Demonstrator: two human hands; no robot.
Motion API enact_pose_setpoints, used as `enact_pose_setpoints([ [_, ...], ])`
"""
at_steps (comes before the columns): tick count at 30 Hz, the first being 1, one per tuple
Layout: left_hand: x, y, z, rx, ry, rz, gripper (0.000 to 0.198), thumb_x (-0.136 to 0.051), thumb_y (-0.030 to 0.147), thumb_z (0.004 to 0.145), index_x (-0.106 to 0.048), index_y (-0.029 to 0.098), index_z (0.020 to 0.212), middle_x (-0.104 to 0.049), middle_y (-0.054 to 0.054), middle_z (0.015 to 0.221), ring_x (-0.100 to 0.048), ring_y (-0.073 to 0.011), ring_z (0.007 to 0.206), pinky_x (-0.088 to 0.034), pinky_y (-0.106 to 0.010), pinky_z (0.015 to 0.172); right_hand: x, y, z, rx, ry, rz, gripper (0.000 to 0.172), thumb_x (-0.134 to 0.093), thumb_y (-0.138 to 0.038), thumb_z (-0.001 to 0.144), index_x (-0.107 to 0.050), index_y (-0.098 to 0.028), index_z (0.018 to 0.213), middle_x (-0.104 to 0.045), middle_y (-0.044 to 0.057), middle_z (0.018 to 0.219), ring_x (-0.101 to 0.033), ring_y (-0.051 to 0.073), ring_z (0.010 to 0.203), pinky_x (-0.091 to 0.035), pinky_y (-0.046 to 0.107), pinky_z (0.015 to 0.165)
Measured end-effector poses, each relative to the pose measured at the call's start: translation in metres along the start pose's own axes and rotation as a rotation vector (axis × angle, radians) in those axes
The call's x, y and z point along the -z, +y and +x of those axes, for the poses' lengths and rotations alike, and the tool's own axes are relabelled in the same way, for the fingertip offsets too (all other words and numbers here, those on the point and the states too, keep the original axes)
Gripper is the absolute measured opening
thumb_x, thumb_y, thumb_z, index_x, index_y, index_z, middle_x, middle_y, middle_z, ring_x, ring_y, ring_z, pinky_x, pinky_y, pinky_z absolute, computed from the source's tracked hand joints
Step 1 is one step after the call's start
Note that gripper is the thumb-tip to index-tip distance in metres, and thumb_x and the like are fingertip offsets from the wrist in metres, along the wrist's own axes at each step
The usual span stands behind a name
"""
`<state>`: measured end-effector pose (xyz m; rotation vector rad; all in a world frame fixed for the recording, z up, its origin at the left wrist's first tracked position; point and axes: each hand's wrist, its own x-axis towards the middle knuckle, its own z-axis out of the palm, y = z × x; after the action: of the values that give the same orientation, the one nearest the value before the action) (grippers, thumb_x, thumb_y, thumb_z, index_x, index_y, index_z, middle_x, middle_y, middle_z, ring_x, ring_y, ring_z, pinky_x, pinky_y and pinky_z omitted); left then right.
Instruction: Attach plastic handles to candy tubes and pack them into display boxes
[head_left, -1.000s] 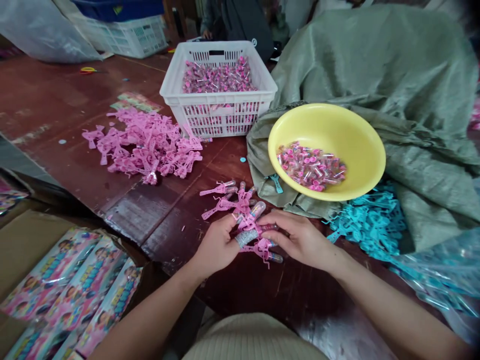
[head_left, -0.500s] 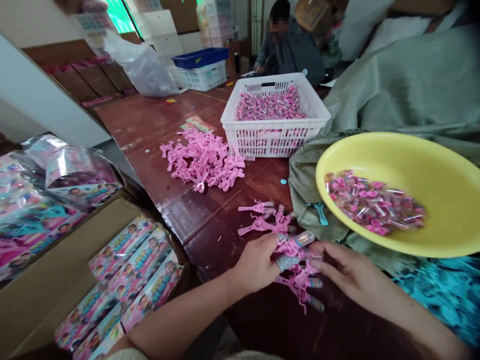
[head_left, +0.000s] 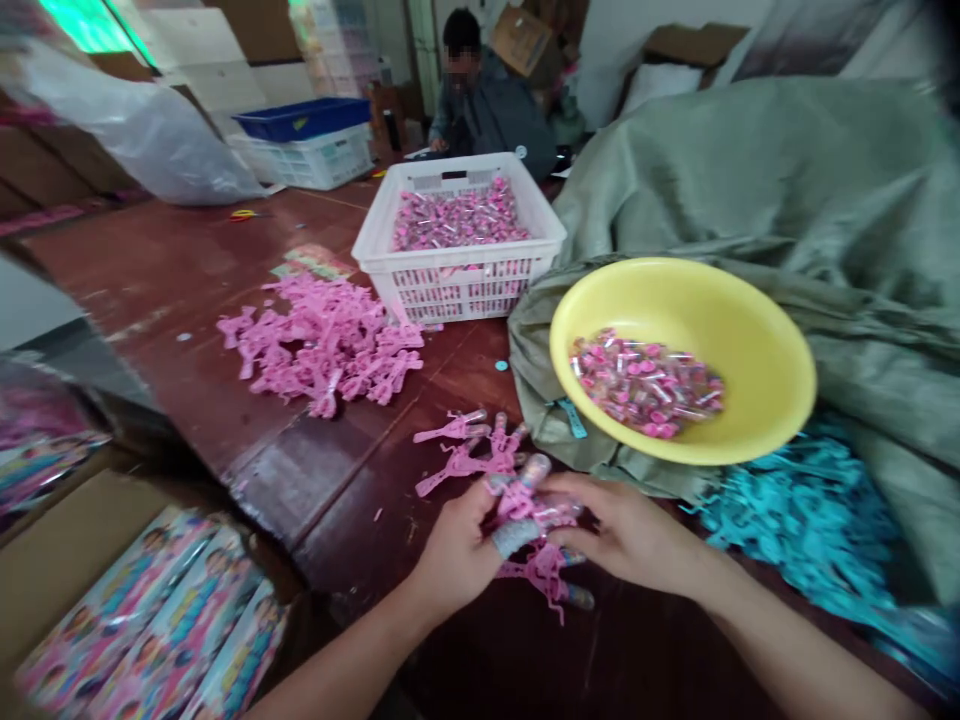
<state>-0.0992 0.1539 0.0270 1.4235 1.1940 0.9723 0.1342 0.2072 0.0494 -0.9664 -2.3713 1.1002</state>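
Over the table (head_left: 645,640), left hand (head_left: 452,552) grips a pink clip (head_left: 514,498), right hand (head_left: 637,530) pinches a clear tube (head_left: 564,513) beside it; from there, pink pile (head_left: 322,340) 10 o'clock, crate (head_left: 465,292) 11, bowl (head_left: 761,345) 1, teal clips (head_left: 810,525) 3.

Pink clip (head_left: 515,498) is partly covered by the left hand (head_left: 457,545); clear capsule (head_left: 562,512) at the right hand (head_left: 637,530) is blurred, contents can't be told. Print on packs (head_left: 150,630) is smeared, their carton (head_left: 67,530) is cut off by left and bottom edges. Teal pile (head_left: 810,520) is partly hidden by yellow basin (head_left: 757,340). Co-worker's (head_left: 442,120) lower body is hidden beyond white crate (head_left: 461,262)
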Motion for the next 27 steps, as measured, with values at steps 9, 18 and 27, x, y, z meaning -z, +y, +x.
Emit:
enact_pose_setpoints([
  [9,0.012,-0.016,0.005,0.019,-0.049,0.1,0.047,-0.07,0.035,0.089,-0.062,0.022,0.133,-0.072,-0.01,0.123,-0.065,-0.0299,0.117,-0.05,-0.047,0.107,0.017,-0.004,0.014,-0.036,0.122,-0.156,0.049,-0.04,-0.047,0.106,-0.066,-0.019,0.074,-0.063,0.0,0.064,-0.058,0.012,0.06,-0.042,0.026,0.06],
  [18,0.0,-0.029,-0.029,-0.186,-0.018,1.263,0.058,-0.07,0.05,0.083,-0.066,0.013,0.128,-0.044,-0.019,0.157,-0.05,-0.0414,0.131,-0.04,-0.057,0.109,0.08,0.037,0.09,0.053,0.38,-0.486,0.027,-0.048,-0.035,0.1,-0.071,-0.021,0.103,-0.075,0.008,0.104,-0.069,0.025,0.096,-0.052,0.039,0.086],
  [27,0.067,-0.025,0.004,-0.126,0.294,1.174,0.093,-0.051,0.057,0.095,-0.006,0.012,0.163,-0.007,-0.023,0.169,-0.016,-0.0377,0.155,-0.027,-0.055,0.121,-0.019,0.035,0.276,0.106,0.062,-0.421,0.051,-0.052,-0.018,0.098,-0.048,-0.019,0.149,-0.046,0.015,0.155,-0.046,0.028,0.14,-0.04,0.047,0.115],
])
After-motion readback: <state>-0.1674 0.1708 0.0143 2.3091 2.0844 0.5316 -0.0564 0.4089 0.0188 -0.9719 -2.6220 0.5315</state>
